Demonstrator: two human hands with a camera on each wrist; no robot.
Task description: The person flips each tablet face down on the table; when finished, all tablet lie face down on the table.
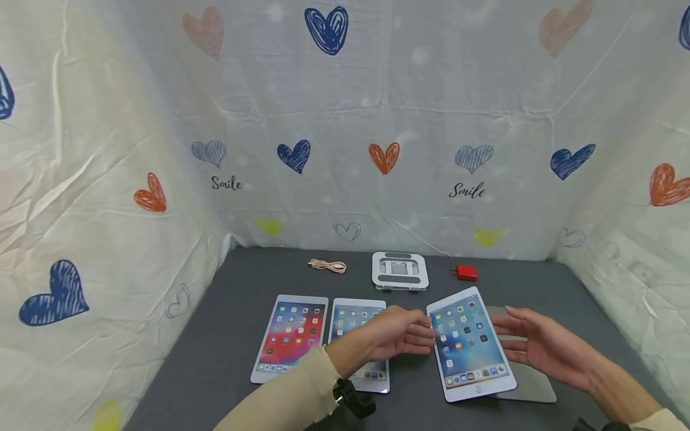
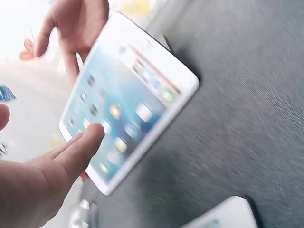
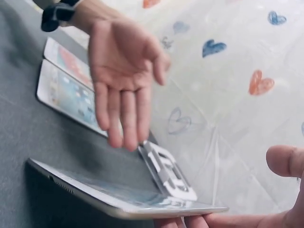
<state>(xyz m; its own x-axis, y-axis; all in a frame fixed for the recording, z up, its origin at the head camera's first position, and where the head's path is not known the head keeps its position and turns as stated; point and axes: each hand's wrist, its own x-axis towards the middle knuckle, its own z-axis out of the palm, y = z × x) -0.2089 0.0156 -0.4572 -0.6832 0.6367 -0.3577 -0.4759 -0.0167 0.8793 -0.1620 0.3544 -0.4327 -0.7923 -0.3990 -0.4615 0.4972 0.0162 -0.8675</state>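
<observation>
A white tablet [image 1: 470, 350] with a blue home screen sits tilted over a grey slab-like device [image 1: 530, 386] on the right of the table. My right hand [image 1: 550, 350] is at its right edge, thumb raised apart; in the right wrist view its fingertips [image 3: 195, 221] reach under the tablet's edge. At the opposite edge, my left hand [image 1: 401, 336] extends its fingers, with nothing gripped, palm facing the tablet. Beneath my left forearm lies a second white tablet [image 1: 353, 320], partly hidden. Left of that is a third tablet [image 1: 293, 335] with a red and blue screen.
Along the back of the dark grey table [image 1: 215, 359] lie a coiled cable [image 1: 327, 265], a white and grey folding stand [image 1: 400, 271] and a red charger plug [image 1: 466, 273]. Heart-printed cloth [image 1: 345, 120] encloses the back and both sides.
</observation>
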